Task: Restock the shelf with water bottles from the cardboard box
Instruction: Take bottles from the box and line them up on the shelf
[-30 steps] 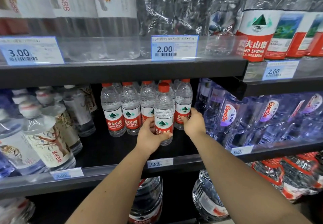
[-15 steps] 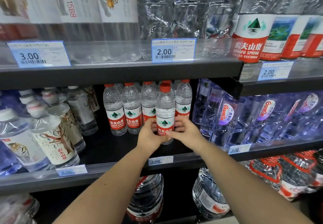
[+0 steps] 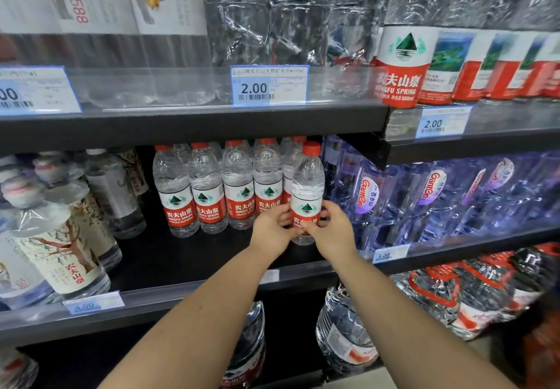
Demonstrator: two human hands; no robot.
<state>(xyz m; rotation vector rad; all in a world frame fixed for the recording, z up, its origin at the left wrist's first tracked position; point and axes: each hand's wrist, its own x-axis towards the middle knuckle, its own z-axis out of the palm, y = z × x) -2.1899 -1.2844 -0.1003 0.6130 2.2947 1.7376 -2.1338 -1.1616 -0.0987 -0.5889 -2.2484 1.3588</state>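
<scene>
A small clear water bottle (image 3: 306,188) with a red cap and red-and-white label stands upright on the dark middle shelf (image 3: 181,255), in front of a row of several identical bottles (image 3: 209,188). My left hand (image 3: 272,228) wraps its lower left side and my right hand (image 3: 330,231) wraps its lower right side, both over the label. The bottle's base is partly covered by my fingers. The cardboard box is out of view.
Purple-tinted bottles (image 3: 430,194) crowd the shelf right of the held bottle. Larger illustrated bottles (image 3: 60,246) stand at left. The upper shelf edge (image 3: 194,128) with a 2.00 price tag (image 3: 269,85) hangs just above the caps. Shrink-wrapped packs (image 3: 472,294) fill the shelf below.
My right hand came off the back-row bottle and closed on the front bottle beside my left hand. The bottle sits further right in the row now, and the view has moved closer.
</scene>
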